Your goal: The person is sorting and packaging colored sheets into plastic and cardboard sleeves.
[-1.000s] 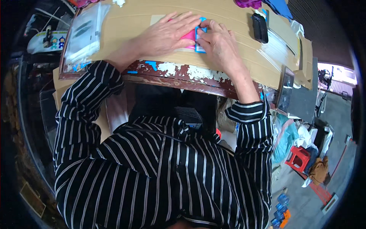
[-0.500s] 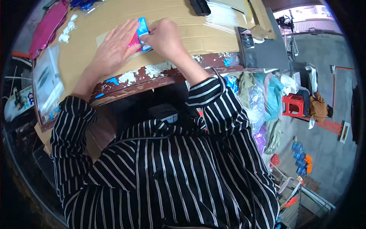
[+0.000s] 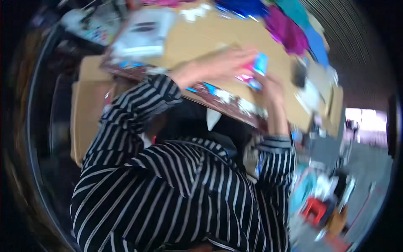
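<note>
Both my hands are on a small pink and blue packet (image 3: 255,72) lying on a cardboard-covered table (image 3: 210,38). My left hand (image 3: 218,65) lies over its left side, fingers stretched across it. My right hand (image 3: 270,86) grips its right end from below. The picture is blurred, so the packet's details are unclear. My striped sleeves reach up from the lower part of the view.
A clear plastic pack (image 3: 140,33) lies at the table's left. Purple and blue cloth pieces (image 3: 289,29) and a dark flat object (image 3: 299,73) sit at the far right. The table's front edge (image 3: 226,98) has peeling paint. A red stool (image 3: 314,209) stands on the floor, lower right.
The view has swung and tilted, so the table now slants down to the right. Both hands have stayed on the pink and blue packet.
</note>
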Demonstrator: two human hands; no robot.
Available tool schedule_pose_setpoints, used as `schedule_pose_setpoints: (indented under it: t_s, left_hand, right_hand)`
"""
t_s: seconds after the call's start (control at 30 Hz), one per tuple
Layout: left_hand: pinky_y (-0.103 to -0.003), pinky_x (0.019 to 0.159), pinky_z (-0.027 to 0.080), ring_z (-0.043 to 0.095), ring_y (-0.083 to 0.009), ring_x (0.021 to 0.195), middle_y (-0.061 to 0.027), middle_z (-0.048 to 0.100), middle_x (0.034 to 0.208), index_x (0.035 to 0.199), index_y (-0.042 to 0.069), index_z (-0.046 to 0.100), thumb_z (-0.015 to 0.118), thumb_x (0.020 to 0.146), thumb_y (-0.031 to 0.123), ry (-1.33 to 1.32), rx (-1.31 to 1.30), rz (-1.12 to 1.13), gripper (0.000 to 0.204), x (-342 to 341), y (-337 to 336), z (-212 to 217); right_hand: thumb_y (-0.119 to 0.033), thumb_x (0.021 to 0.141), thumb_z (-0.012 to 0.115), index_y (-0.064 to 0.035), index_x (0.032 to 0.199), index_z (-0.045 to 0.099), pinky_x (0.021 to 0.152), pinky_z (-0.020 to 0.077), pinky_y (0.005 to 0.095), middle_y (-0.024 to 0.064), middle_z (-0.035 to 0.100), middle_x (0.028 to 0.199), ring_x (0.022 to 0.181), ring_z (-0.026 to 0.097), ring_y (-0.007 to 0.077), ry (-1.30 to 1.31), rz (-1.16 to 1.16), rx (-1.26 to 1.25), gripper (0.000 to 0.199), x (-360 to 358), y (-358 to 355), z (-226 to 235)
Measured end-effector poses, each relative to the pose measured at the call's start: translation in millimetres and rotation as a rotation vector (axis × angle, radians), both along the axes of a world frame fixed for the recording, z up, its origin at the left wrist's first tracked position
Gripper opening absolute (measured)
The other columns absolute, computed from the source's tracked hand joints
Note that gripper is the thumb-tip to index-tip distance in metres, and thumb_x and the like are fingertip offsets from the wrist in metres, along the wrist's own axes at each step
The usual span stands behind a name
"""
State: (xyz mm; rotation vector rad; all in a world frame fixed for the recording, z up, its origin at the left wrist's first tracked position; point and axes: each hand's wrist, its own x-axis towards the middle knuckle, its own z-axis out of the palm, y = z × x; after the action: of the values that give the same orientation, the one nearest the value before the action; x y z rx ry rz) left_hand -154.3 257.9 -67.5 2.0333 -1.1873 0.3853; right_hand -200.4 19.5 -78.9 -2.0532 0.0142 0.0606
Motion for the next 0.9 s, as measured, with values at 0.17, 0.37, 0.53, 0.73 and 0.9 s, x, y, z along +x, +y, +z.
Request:
schedule_pose_setpoints:
  t_s: [0.17, 0.37, 0.53, 0.73, 0.9]
  left_hand:
    - [-0.04, 0.097, 0.051, 0.063, -0.0312, 0.115, -0.0166, 0.067, 0.122, 0.121, 0.0, 0.066, 0.068, 0.094, 0.022, 0.122, -0.149, 0.411, 0.034, -45.8, 119.7, 27.4]
    - [-0.046, 0.087, 0.053, 0.066, -0.0414, 0.096, -0.0245, 0.069, 0.102, 0.106, 0.001, 0.074, 0.081, 0.078, 0.05, -0.052, 0.218, 1.326, 0.056, -45.3, 276.3, 14.0]
    - [-0.044, 0.089, 0.053, 0.069, -0.0331, 0.096, -0.0193, 0.072, 0.104, 0.112, 0.001, 0.071, 0.086, 0.063, 0.062, 0.127, 0.52, 1.51, 0.079, -38.9, 310.4, 0.2]
    - [-0.038, 0.08, 0.056, 0.072, -0.0232, 0.085, -0.01, 0.075, 0.09, 0.106, 0.008, 0.074, 0.089, 0.067, 0.049, 0.188, 0.161, 1.44, 0.059, -35.1, 311.6, -4.6]
    - [-0.028, 0.072, 0.055, 0.071, -0.0111, 0.08, -0.0051, 0.074, 0.082, 0.105, 0.008, 0.075, 0.088, 0.075, 0.03, 0.379, -0.118, 1.345, 0.039, -36.3, 320.0, -6.8]
  right_hand:
    - [-0.013, 0.091, 0.071, 0.0012, 0.098, 0.071, 0.054, 0.047, 0.0273, 0.0028, 0.066, 0.075, 0.06, 0.059, 0.0127, 0.24, -0.12, 0.424, 0.015, -12.5, 24.7, 24.3]
    - [-0.011, 0.093, 0.07, -0.0026, 0.094, 0.071, 0.052, 0.0468, 0.0261, 0.0025, 0.068, 0.077, 0.06, 0.058, 0.0102, 0.093, -0.17, 0.72, 0.008, -35.5, 8.1, 25.2]
    - [-0.01, 0.094, 0.07, -0.0019, 0.096, 0.071, 0.052, 0.0472, 0.0257, 0.0028, 0.068, 0.077, 0.06, 0.058, 0.0101, 0.042, -0.166, 0.788, 0.009, -53.6, 10.3, 29.8]
    - [-0.013, 0.095, 0.069, -0.003, 0.102, 0.07, 0.054, 0.0466, 0.025, 0.0021, 0.07, 0.083, 0.066, 0.061, 0.0091, 0.009, -0.116, 0.804, 0.012, -66.3, -4.7, 22.1]
    - [-0.012, 0.096, 0.069, -0.0028, 0.103, 0.07, 0.054, 0.0467, 0.0251, 0.0023, 0.07, 0.084, 0.066, 0.061, 0.0093, 0.01, -0.136, 0.802, 0.012, -68.4, -9.7, 17.0]
